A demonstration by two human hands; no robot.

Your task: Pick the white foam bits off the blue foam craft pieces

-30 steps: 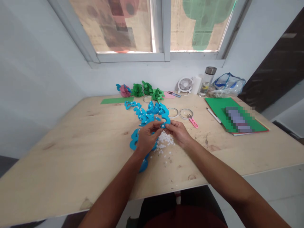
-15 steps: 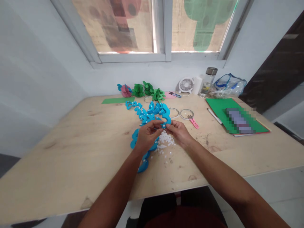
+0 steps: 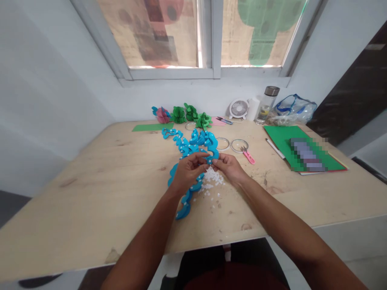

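Observation:
My left hand and my right hand meet over the middle of the wooden table. Both pinch the same blue curved paper piece between thumb and fingertips. Under my hands lies a heap of small white scraps. More blue paper pieces spread out just beyond my fingers. Other blue pieces trail toward me below my left hand.
Green and pink paper flowers stand at the back by the wall. Two tape rings, pink snips, a pen and a green sheet stack lie to the right. A small fan, a bottle and a clear bag sit far right.
My hands stay pinched on the blue piece with only small finger shifts. The view has drifted slightly, so everything sits a little lower and to the right.

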